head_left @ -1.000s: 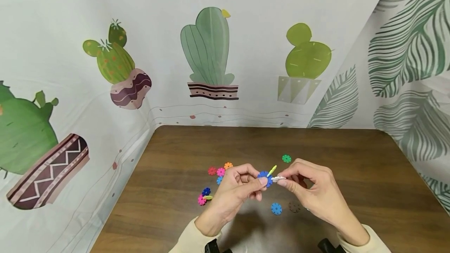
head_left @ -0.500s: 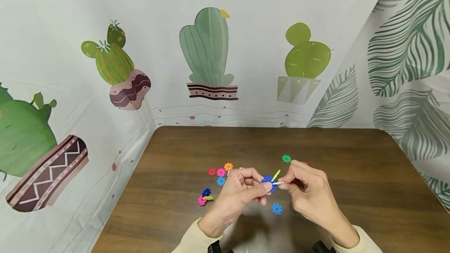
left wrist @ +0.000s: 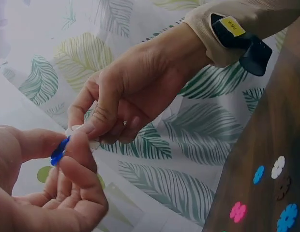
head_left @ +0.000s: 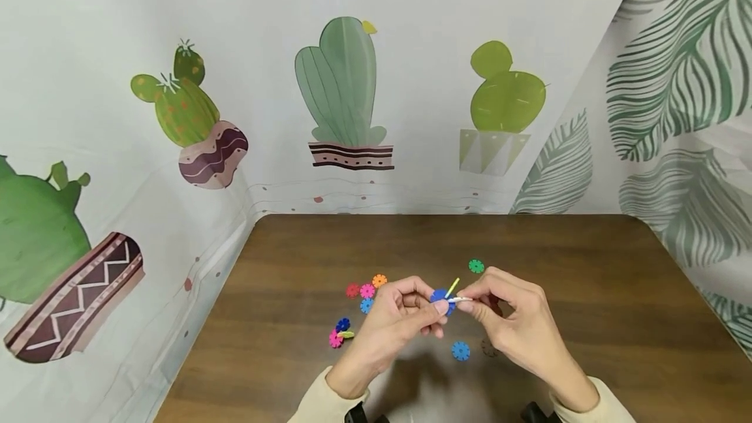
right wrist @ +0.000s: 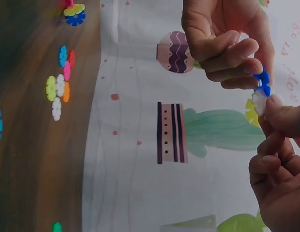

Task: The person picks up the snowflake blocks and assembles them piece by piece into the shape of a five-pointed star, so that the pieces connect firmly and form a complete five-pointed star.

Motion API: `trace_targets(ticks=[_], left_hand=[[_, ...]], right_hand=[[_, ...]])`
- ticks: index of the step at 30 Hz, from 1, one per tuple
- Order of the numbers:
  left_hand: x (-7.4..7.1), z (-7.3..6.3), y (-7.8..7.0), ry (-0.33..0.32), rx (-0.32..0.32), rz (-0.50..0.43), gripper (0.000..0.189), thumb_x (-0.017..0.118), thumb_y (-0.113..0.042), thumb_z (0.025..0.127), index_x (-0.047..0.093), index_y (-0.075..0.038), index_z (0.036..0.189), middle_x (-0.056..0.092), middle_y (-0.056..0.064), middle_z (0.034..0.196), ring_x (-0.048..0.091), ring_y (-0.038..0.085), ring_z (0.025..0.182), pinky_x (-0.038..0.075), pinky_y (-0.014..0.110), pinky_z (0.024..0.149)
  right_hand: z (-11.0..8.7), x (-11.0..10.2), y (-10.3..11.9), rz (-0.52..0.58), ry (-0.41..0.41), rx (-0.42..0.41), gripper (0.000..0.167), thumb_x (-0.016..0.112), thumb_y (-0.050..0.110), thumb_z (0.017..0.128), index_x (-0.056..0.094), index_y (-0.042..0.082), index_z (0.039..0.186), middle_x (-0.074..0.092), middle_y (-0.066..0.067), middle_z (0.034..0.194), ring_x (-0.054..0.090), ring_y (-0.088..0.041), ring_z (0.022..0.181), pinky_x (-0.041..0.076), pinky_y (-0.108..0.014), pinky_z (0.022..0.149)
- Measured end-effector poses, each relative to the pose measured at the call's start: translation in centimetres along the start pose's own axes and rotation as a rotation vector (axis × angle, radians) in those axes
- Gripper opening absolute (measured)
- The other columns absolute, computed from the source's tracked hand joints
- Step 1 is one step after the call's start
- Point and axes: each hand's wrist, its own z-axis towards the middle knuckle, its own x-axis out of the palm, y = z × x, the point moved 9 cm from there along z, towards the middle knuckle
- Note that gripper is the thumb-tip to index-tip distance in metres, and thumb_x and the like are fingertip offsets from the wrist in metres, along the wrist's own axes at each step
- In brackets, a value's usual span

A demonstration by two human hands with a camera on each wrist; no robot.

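Above the table, my left hand [head_left: 396, 318] pinches a blue notched plastic disc [head_left: 437, 295] between thumb and fingers. A yellow-green notched disc [head_left: 452, 287] sticks up from the blue one at an angle. From the right, my right hand [head_left: 523, 318] pinches a white notched disc [head_left: 460, 299], seen nearly edge-on and overlapping the blue disc's edge. In the right wrist view the white disc [right wrist: 259, 102] meets the blue disc [right wrist: 262, 81], with yellow showing behind. Fingers cover much of the blue disc [left wrist: 58, 152] in the left wrist view.
Red, pink, orange and light blue discs [head_left: 367, 306] lie left on the wooden table [head_left: 282, 247]. Nearer is a joined cluster of dark blue, pink and yellow discs [head_left: 336, 339]. A green disc [head_left: 476, 266], a blue disc [head_left: 461, 350] and a brown disc [head_left: 489, 347] lie around the hands.
Both hands shifted slightly right, then back left. The white disc has turned edge-on and now overlaps the blue disc further. The head view has tilted slightly.
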Motion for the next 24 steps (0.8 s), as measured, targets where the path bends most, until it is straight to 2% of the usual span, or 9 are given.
trace_targets(ticks=[5, 9, 14, 19, 21, 24], left_hand=[[-0.4, 0.2, 0.4, -0.001, -0.043, 0.063, 0.020, 0.076, -0.012, 0.100, 0.067, 0.003, 0.110, 0.076, -0.006, 0.080, 0.073, 0.006, 0.066, 0.058, 0.019, 0.066], [-1.5, 0.4, 1.1, -0.022, -0.068, 0.113, 0.024, 0.076, -0.015, 0.100, 0.068, 0.002, 0.115, 0.076, -0.006, 0.081, 0.074, 0.009, 0.070, 0.057, 0.020, 0.069], [-5.2, 0.6, 2.2, -0.138, -0.085, 0.186, 0.026, 0.079, -0.014, 0.097, 0.070, 0.001, 0.116, 0.077, -0.005, 0.083, 0.073, 0.009, 0.070, 0.055, 0.019, 0.067], [-9.3, 0.5, 3.1, -0.274, -0.091, 0.309, 0.020, 0.080, -0.010, 0.093, 0.074, -0.001, 0.110, 0.074, -0.003, 0.087, 0.066, 0.006, 0.071, 0.050, 0.019, 0.064], [-10.3, 0.5, 3.4, -0.298, -0.091, 0.357, 0.018, 0.079, -0.009, 0.093, 0.075, -0.002, 0.109, 0.073, -0.002, 0.089, 0.064, 0.007, 0.074, 0.050, 0.019, 0.065], [-10.9, 0.7, 3.6, -0.291, -0.077, 0.423, 0.017, 0.079, -0.009, 0.094, 0.075, -0.001, 0.109, 0.075, 0.005, 0.095, 0.065, 0.010, 0.080, 0.052, 0.020, 0.071]], right_hand=[[-0.7, -0.8, -1.1, -0.025, -0.031, 0.034, 0.046, 0.091, -0.013, 0.070, 0.080, 0.021, 0.099, 0.065, 0.011, 0.078, 0.048, 0.001, 0.063, 0.039, -0.016, 0.052], [-1.6, -2.8, -2.6, -0.111, -0.071, 0.133, 0.043, 0.092, -0.011, 0.072, 0.081, 0.023, 0.096, 0.069, 0.013, 0.080, 0.053, 0.003, 0.063, 0.043, -0.013, 0.055], [-2.9, -5.6, -4.7, -0.214, -0.097, 0.271, 0.036, 0.091, -0.006, 0.078, 0.081, 0.023, 0.096, 0.071, 0.013, 0.078, 0.059, 0.005, 0.064, 0.049, -0.010, 0.060], [-4.6, -7.7, -7.4, -0.289, -0.125, 0.397, 0.028, 0.091, 0.002, 0.082, 0.081, 0.024, 0.096, 0.070, 0.012, 0.072, 0.060, 0.004, 0.061, 0.049, -0.009, 0.061], [-5.6, -8.3, -8.8, -0.325, -0.111, 0.452, 0.024, 0.091, 0.006, 0.084, 0.081, 0.025, 0.095, 0.072, 0.011, 0.073, 0.061, 0.005, 0.062, 0.049, -0.008, 0.062], [-7.2, -8.7, -11.0, -0.356, -0.061, 0.526, 0.018, 0.090, 0.011, 0.087, 0.080, 0.024, 0.096, 0.075, 0.008, 0.077, 0.064, 0.005, 0.065, 0.050, -0.008, 0.063]])
